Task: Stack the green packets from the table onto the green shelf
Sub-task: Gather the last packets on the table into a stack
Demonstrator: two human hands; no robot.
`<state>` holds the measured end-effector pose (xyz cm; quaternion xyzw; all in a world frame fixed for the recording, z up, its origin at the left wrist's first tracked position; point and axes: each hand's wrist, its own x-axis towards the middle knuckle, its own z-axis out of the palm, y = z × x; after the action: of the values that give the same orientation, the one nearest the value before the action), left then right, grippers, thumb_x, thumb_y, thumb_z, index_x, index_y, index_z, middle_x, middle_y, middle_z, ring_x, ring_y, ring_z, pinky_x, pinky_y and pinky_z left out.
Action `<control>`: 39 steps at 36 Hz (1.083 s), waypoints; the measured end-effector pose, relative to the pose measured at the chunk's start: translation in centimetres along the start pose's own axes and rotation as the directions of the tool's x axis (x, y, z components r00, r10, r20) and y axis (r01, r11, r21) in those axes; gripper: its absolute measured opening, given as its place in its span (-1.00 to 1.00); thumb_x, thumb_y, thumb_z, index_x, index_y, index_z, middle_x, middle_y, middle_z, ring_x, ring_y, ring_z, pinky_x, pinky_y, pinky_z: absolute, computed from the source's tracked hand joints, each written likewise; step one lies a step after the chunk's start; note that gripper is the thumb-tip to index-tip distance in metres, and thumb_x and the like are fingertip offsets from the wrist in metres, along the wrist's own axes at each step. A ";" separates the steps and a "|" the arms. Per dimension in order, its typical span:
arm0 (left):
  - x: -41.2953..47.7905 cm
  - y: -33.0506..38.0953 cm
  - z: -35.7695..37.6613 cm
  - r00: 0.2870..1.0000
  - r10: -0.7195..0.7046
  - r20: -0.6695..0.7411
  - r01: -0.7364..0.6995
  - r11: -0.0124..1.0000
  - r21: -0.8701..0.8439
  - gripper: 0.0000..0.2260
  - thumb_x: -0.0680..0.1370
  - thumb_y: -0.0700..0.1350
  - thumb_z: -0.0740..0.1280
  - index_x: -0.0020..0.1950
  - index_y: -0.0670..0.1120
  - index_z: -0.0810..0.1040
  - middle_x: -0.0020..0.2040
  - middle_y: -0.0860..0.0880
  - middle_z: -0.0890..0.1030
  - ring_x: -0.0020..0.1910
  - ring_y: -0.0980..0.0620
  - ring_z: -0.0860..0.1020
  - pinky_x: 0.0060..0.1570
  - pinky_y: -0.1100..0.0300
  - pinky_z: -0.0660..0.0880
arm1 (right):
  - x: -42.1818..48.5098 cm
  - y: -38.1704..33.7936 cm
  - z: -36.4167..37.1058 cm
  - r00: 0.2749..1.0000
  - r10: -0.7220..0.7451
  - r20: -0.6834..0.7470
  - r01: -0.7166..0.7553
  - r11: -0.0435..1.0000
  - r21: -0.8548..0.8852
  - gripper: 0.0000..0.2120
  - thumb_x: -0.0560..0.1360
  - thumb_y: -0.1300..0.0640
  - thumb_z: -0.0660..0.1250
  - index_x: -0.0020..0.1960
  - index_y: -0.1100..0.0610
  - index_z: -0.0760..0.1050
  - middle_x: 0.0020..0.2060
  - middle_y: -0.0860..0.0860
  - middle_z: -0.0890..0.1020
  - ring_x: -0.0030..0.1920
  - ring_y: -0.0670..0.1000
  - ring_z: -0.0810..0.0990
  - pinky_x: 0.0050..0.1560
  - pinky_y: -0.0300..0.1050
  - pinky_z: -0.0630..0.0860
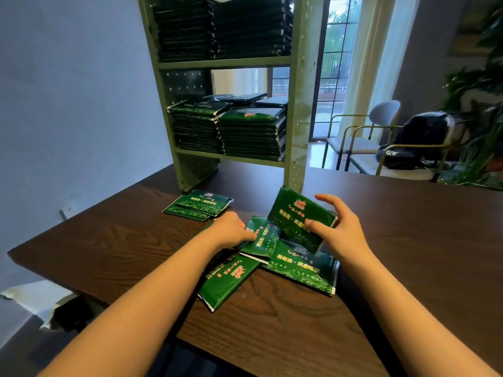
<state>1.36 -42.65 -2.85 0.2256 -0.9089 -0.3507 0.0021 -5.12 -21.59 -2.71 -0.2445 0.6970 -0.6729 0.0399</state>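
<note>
Dark wood-grain table (109, 240) fills the near half of the room, with a pale green shelf (298, 104) standing at its far edge against a blue-grey wall. Behind it are a glass door (334, 63), two gold-framed chairs (362, 137), a black backpack (419, 142) on the nearer chair, and leafy plants (479, 91). The shelf's upper level is packed with tall stacks (223, 28) of dark green packets, and the lower level holds shorter stacks (245, 134) side by side. A small pile (198, 205) of packets lies flat on the table near the shelf's foot. Closer in, loose packets overlap in a heap, one slanting toward the table's near edge (228, 278) and another flat to the right of it (302, 270). The right hand (337, 232) holds a raised packet (294, 219) tilted up over the heap, thumb pressed on its printed face at the right edge, forefinger stretched out above. The left hand (231, 229) rests with bent fingertips on a middle packet (261, 240) in the heap; I cannot tell whether it pinches that packet or only presses it down.
</note>
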 end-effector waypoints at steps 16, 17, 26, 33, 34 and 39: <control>-2.0 1.1 1.0 0.998 0.065 -0.008 -0.065 0.998 -0.010 -0.82 0.52 -0.18 0.42 -0.17 -0.08 0.42 -0.18 -0.15 0.44 -0.17 0.00 0.36 -0.25 0.20 0.26 | 0.5 -0.2 -0.8 0.986 0.122 -0.113 -0.082 0.949 0.303 -0.76 0.51 0.25 0.32 0.17 0.15 0.47 -0.12 0.14 0.59 -0.24 0.04 0.55 -0.24 -0.10 0.50; -2.1 1.3 0.8 0.998 0.058 0.002 -0.058 0.998 -0.004 -0.82 0.51 -0.17 0.43 -0.16 -0.09 0.43 -0.19 -0.14 0.43 -0.18 -0.01 0.36 -0.30 0.19 0.27 | 0.5 -0.1 -0.9 0.987 0.119 -0.103 -0.087 0.958 0.274 -0.79 0.51 0.26 0.32 0.14 0.14 0.48 -0.13 0.14 0.59 -0.24 0.05 0.55 -0.22 -0.08 0.51; -1.3 2.1 0.1 0.996 -0.010 0.087 0.005 0.998 0.060 -0.81 0.49 -0.20 0.45 0.01 -0.31 0.64 -0.14 -0.08 0.58 -0.11 -0.03 0.52 -0.02 0.17 0.40 | 0.2 1.0 -1.9 0.982 0.060 0.181 -0.046 0.996 -0.080 -0.83 0.46 0.32 0.40 -0.02 0.09 0.58 -0.13 0.14 0.65 -0.28 -0.03 0.62 -0.26 -0.27 0.56; -1.3 2.5 0.7 0.994 0.084 0.069 -0.083 0.996 -0.018 -0.84 0.52 -0.25 0.38 -0.24 -0.09 0.53 -0.27 -0.01 0.55 -0.27 0.10 0.49 -0.20 0.27 0.44 | 0.2 1.4 -1.7 0.982 -0.001 0.188 0.077 0.914 -0.398 -0.79 0.42 0.15 0.47 0.04 0.08 0.58 -0.13 -0.03 0.64 -0.12 -0.05 0.61 -0.08 -0.18 0.53; -1.4 2.6 0.8 0.993 0.109 0.043 -0.106 0.993 -0.053 -0.83 0.52 -0.27 0.38 -0.25 -0.09 0.53 -0.27 -0.01 0.55 -0.27 0.09 0.50 -0.20 0.27 0.45 | 0.1 1.2 -1.6 0.983 -0.043 0.180 0.116 0.900 -0.421 -0.79 0.43 0.15 0.47 0.05 0.09 0.58 -0.15 -0.08 0.61 -0.15 -0.13 0.57 -0.15 -0.33 0.46; -2.4 3.5 1.2 0.991 0.129 0.025 -0.118 0.956 -0.267 -0.80 0.54 -0.31 0.29 -0.26 -0.10 0.49 -0.32 -0.04 0.53 -0.33 0.03 0.49 -0.28 0.23 0.44 | -0.1 0.7 -0.5 0.959 -0.246 0.142 0.284 0.815 -0.506 -0.74 0.45 0.16 0.43 0.13 0.15 0.55 -0.09 -0.03 0.47 -0.08 -0.08 0.42 -0.22 -0.38 0.24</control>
<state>1.87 -38.62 -1.08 0.1585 -0.8661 -0.4728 0.0349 -5.47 -21.08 -3.36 -0.3640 0.8103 -0.4488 -0.0974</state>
